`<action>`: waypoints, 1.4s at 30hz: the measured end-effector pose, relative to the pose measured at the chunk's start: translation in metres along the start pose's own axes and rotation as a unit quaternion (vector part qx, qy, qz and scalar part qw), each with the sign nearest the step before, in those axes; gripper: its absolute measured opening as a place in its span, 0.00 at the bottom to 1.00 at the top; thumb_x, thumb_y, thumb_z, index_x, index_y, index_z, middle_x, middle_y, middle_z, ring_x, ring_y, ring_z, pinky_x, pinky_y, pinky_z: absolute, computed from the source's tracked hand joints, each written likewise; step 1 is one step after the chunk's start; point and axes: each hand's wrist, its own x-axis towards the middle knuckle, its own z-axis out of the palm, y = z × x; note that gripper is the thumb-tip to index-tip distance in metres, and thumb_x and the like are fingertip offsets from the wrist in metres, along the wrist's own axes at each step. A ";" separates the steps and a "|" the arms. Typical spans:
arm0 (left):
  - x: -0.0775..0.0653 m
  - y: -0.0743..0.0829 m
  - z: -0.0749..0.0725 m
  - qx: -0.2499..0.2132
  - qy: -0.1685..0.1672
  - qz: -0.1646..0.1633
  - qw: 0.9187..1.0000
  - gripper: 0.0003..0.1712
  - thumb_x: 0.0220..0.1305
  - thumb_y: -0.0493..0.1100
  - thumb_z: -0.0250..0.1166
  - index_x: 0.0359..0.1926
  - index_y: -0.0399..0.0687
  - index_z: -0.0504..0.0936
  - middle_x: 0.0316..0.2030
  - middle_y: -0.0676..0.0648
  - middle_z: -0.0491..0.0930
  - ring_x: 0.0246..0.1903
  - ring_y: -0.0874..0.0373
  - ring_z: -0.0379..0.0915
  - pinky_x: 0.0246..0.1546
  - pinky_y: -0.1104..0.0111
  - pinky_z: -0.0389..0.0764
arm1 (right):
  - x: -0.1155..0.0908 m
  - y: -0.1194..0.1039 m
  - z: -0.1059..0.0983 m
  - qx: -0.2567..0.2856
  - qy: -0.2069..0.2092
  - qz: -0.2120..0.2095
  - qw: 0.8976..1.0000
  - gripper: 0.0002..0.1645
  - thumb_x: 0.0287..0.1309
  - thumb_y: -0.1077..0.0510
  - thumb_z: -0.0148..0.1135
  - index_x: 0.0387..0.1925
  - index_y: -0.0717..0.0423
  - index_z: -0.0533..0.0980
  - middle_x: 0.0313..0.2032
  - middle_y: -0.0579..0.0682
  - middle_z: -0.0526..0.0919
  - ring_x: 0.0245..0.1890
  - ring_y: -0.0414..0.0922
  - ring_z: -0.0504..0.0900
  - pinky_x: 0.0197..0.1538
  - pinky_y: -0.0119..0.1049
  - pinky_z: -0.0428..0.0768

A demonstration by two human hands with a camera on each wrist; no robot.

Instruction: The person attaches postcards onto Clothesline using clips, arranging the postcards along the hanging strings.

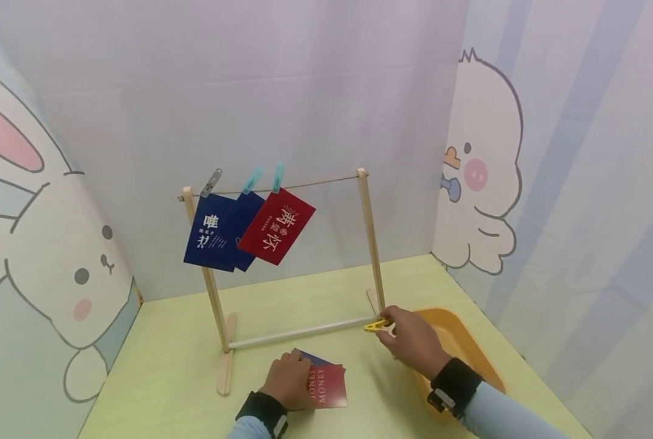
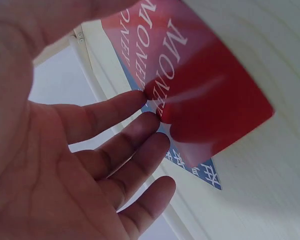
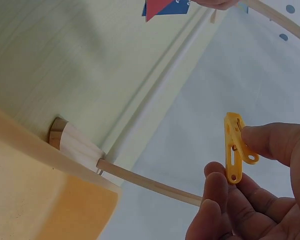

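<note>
My left hand [image 1: 288, 379] pinches a red card [image 1: 328, 387] printed with MONEY, the thumb on one side and fingertips at its edge. In the left wrist view the red card [image 2: 210, 95] bends slightly over a blue card [image 2: 207, 172] with white characters. Thumb and fingers of my right hand [image 1: 416, 341] hold a yellow clothespin [image 3: 234, 147] above the orange tray's near-left side. Two blue cards [image 1: 211, 235] and a red card [image 1: 278, 227] hang from a string, clipped by a grey clothespin [image 1: 211, 182] and two light-blue clothespins [image 1: 278, 177].
The string [image 1: 326, 182] runs between two wooden posts [image 1: 373, 244] of a stand with a white lower bar [image 1: 304, 333]. An orange tray [image 1: 477, 350] stands on the right of the pale table [image 1: 167, 341]. Printed curtains surround the table.
</note>
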 end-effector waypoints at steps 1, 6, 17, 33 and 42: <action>0.000 0.000 -0.001 -0.001 0.001 -0.001 1.000 0.40 0.22 0.63 0.76 0.38 0.45 0.78 0.34 0.47 0.72 0.32 0.52 0.66 0.33 0.54 0.76 | 0.000 0.000 0.000 0.000 0.000 0.000 1.000 0.21 0.49 0.46 0.71 0.44 0.48 0.77 0.37 0.42 0.83 0.28 0.36 0.75 0.25 0.32 0.76; 0.001 -0.004 -0.001 0.000 -0.004 -0.018 1.000 0.46 0.17 0.63 0.77 0.41 0.42 0.77 0.34 0.47 0.72 0.32 0.51 0.66 0.34 0.53 0.76 | 0.000 -0.003 -0.002 0.002 0.000 -0.002 1.000 0.20 0.49 0.46 0.70 0.43 0.47 0.78 0.36 0.41 0.82 0.28 0.36 0.75 0.26 0.33 0.77; 0.000 -0.002 0.000 0.007 -0.007 -0.032 0.999 0.57 0.11 0.71 0.75 0.45 0.39 0.75 0.32 0.45 0.72 0.32 0.49 0.66 0.34 0.52 0.76 | -0.001 -0.005 -0.002 0.000 0.004 -0.020 1.000 0.16 0.49 0.46 0.71 0.39 0.44 0.78 0.34 0.38 0.82 0.27 0.35 0.73 0.26 0.32 0.76; 0.003 0.003 -0.010 -0.085 0.038 -0.060 0.994 0.33 0.27 0.50 0.82 0.40 0.52 0.77 0.28 0.56 0.79 0.28 0.59 0.71 0.30 0.54 0.69 | 0.001 -0.009 -0.006 0.076 0.015 -0.060 0.995 0.21 0.41 0.51 0.77 0.39 0.49 0.79 0.31 0.40 0.80 0.32 0.39 0.75 0.36 0.37 0.78; 0.000 0.008 -0.031 -0.105 0.143 -0.037 0.983 0.09 0.47 0.42 0.73 0.31 0.57 0.84 0.25 0.59 0.82 0.25 0.65 0.72 0.29 0.60 0.73 | 0.001 -0.017 -0.010 0.064 0.029 -0.068 0.995 0.18 0.43 0.46 0.75 0.36 0.46 0.80 0.30 0.35 0.78 0.32 0.39 0.74 0.36 0.37 0.77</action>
